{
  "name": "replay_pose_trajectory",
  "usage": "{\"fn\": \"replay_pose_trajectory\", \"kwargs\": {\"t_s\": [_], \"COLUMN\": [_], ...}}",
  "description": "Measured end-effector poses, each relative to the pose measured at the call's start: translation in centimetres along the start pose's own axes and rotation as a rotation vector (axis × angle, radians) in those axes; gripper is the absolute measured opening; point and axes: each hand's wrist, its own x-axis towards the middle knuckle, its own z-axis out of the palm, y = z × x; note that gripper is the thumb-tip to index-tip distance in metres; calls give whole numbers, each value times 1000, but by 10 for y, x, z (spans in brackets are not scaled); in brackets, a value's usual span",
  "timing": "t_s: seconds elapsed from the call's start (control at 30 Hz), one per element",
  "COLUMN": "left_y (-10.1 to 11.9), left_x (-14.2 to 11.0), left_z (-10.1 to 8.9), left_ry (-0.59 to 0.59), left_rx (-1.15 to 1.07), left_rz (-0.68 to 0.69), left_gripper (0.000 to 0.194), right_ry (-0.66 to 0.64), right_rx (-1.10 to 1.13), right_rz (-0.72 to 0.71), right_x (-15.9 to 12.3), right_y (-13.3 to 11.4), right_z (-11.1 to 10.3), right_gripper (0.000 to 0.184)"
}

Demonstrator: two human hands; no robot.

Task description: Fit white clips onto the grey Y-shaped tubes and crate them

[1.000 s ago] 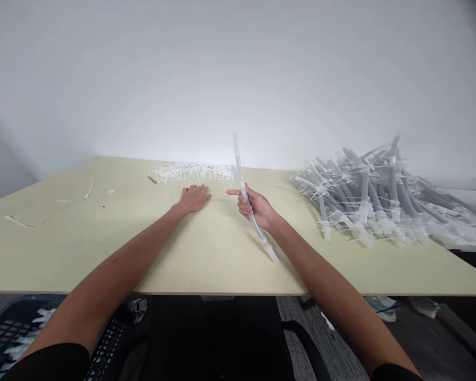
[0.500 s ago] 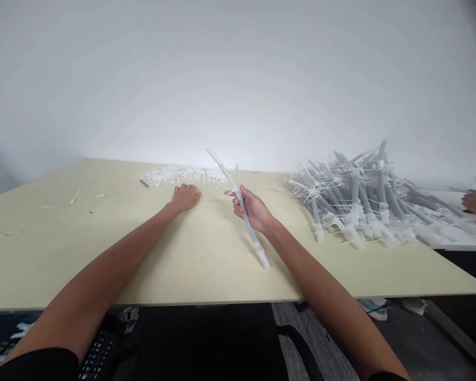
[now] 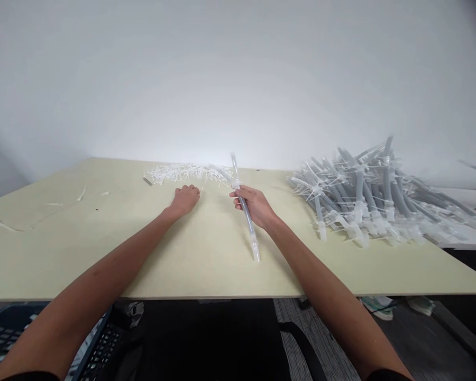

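My right hand (image 3: 253, 204) is closed round a clear flexible tube (image 3: 247, 221) with white end fittings; the tube slants from above my fingers down toward the table's near edge. My left hand (image 3: 185, 199) lies on the pale yellow table (image 3: 103, 238) with its fingers curled down, just in front of a heap of small white cable ties (image 3: 182, 172). Whether anything is under those fingers is hidden.
A big heap of grey tubes bound with white ties (image 3: 365, 196) covers the table's right side. A few loose white strips (image 3: 8, 226) lie at far left. A black perforated crate (image 3: 8, 333) sits below the table's near-left edge.
The tube in my right hand swung from upright to bent leftward and back down, its top now lower. A person's hand seen at the right edge half a second ago is gone.
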Motion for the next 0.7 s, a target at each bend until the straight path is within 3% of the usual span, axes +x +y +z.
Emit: {"fn": "replay_pose_trajectory", "kwargs": {"t_s": [0.13,0.23,0.33,0.4,0.5,0.57,0.63,0.7], "left_y": [-3,-6,-15,-22,-28,-28,-24,-19], "left_x": [0,-1,1,3,6,5,4,1], "left_z": [-2,-1,1,3,4,3,0,-5], "left_ry": [25,98,30,-5,-3,-8,7,55], "left_rx": [-47,-1,19,-8,-74,-108,-158,-253], "left_rz": [-48,-177,-226,-212,-209,-206,-197,-184], "left_gripper": [26,36,34,34,40,45,45,39], "right_ry": [57,109,118,133,204,234,218,174], "right_rx": [-98,-132,-158,-170,-178,-176,-168,-175], "right_rz": [-22,-60,-84,-93,-136,-168,-159,-117], "right_x": [-1,0,1,1,1,2,2,3], "right_y": [-1,-1,1,3,6,7,7,6], "right_z": [2,2,1,0,-1,-2,-2,-2], "right_gripper": [38,31,35,57,104,116,110,82]}}
